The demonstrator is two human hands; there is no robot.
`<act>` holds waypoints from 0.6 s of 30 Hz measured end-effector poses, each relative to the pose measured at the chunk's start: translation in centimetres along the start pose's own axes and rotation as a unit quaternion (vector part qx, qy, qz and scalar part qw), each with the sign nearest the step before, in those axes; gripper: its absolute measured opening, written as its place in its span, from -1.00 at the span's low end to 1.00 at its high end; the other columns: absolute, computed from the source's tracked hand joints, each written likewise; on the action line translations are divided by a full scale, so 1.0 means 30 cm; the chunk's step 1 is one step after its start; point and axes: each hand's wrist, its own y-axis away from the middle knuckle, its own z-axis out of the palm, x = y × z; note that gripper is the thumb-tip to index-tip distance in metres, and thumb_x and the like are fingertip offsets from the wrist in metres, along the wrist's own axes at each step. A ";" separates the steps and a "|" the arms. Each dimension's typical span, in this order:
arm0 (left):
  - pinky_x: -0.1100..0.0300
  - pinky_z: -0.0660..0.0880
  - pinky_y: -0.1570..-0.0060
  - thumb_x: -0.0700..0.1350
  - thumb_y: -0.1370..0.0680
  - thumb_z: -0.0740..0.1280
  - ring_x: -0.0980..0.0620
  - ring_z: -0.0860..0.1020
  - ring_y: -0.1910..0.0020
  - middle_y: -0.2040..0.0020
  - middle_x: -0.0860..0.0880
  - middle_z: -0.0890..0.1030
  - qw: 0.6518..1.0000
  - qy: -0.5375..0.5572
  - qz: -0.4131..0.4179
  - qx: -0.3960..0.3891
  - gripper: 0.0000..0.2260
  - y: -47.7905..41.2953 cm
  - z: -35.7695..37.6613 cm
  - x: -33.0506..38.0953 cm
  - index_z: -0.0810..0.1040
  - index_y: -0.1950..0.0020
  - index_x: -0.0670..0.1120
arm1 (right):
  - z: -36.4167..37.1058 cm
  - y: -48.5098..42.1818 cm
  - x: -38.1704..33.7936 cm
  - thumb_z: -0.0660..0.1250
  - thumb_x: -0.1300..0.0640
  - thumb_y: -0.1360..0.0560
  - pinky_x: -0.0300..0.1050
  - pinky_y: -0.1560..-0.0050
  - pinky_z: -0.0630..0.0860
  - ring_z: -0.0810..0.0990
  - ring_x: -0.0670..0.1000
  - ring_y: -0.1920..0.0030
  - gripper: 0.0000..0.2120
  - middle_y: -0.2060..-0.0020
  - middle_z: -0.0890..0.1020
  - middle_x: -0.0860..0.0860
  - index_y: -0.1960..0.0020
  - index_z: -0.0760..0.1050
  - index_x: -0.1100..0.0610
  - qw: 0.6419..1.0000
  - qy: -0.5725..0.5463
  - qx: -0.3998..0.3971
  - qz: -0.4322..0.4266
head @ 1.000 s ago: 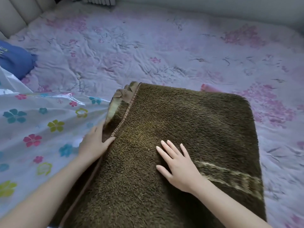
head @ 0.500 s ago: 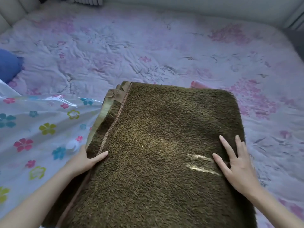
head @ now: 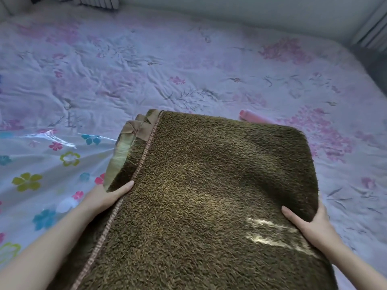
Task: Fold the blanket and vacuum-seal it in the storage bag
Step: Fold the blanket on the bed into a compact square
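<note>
A thick olive-brown fleece blanket (head: pixel 209 185), folded into a rectangle with a woven trim along its left edge, lies on the bed in front of me. My left hand (head: pixel 104 197) grips that left edge, thumb on top and fingers underneath. My right hand (head: pixel 307 225) clasps the right edge the same way, and that side looks lifted a little. The clear storage bag (head: pixel 41 174), printed with coloured flowers, lies flat at the left; its white round valve (head: pixel 67 205) shows beside my left wrist.
The bed sheet (head: pixel 188 70) is pale lilac with pink flowers and wrinkles. A pink cylindrical object (head: pixel 255 118) pokes out behind the blanket's far right corner. A wall and a curtain edge (head: pixel 374 28) border the bed at the back right.
My right hand slid from the blanket's top middle to its right edge and took hold of it. My left hand closed on the left edge. The blanket's right side rose slightly.
</note>
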 end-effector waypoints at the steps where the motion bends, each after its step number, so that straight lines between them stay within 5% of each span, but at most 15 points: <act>1: 0.13 0.31 -0.11 0.01 -0.54 0.36 -0.08 0.46 -0.08 -0.13 -0.15 0.49 1.000 0.018 0.004 -0.001 -0.58 -0.001 0.000 -0.003 0.39 -0.32 -0.14 | 0.001 -0.003 0.000 0.48 -0.35 -0.11 0.08 -0.33 0.33 0.41 0.19 -0.33 0.13 -0.38 0.40 0.09 -0.51 0.04 -0.01 1.000 -0.007 -0.005 0.008; 5: 0.16 0.36 -0.01 -0.07 -0.51 0.42 -0.03 0.51 0.11 0.02 -0.08 0.57 0.994 0.108 -0.004 -0.013 -0.76 0.019 -0.017 -0.002 0.46 -0.12 -0.05 | -0.001 -0.026 0.028 0.42 -0.55 0.17 0.09 -0.26 0.42 0.49 0.17 -0.24 0.31 -0.28 0.50 0.08 -0.43 0.18 0.03 1.000 -0.009 -0.011 0.024; 10: 0.20 0.46 0.19 -0.07 -0.42 0.50 -0.03 0.60 0.18 0.14 -0.07 0.66 0.989 0.141 0.019 -0.033 -0.71 0.096 -0.042 0.067 0.59 -0.09 -0.11 | -0.033 0.012 -0.022 0.54 -0.30 -0.12 0.04 -0.14 0.42 0.48 0.21 -0.22 -0.03 -0.21 0.52 0.16 -0.31 0.26 0.19 0.999 -0.001 0.012 0.037; 14: 0.11 0.53 0.10 0.07 -0.17 0.48 -0.12 0.65 0.15 0.26 -0.02 0.70 0.988 0.151 0.018 -0.026 -0.60 0.208 -0.051 0.166 0.63 0.07 -0.06 | -0.104 0.071 -0.075 0.52 -0.41 0.00 0.04 -0.12 0.48 0.53 0.16 -0.17 0.02 -0.15 0.56 0.10 -0.27 0.32 0.12 1.000 -0.010 0.005 0.005; 18: 0.00 0.54 -0.02 0.05 -0.17 0.55 -0.13 0.66 0.15 0.24 -0.04 0.71 0.985 0.166 0.029 -0.026 -0.61 0.354 -0.042 0.243 0.64 0.08 -0.07 | -0.249 0.140 -0.117 0.57 -0.23 -0.18 0.01 -0.07 0.41 0.49 0.18 -0.21 -0.13 -0.17 0.52 0.12 -0.26 0.26 0.16 0.999 -0.015 0.009 -0.035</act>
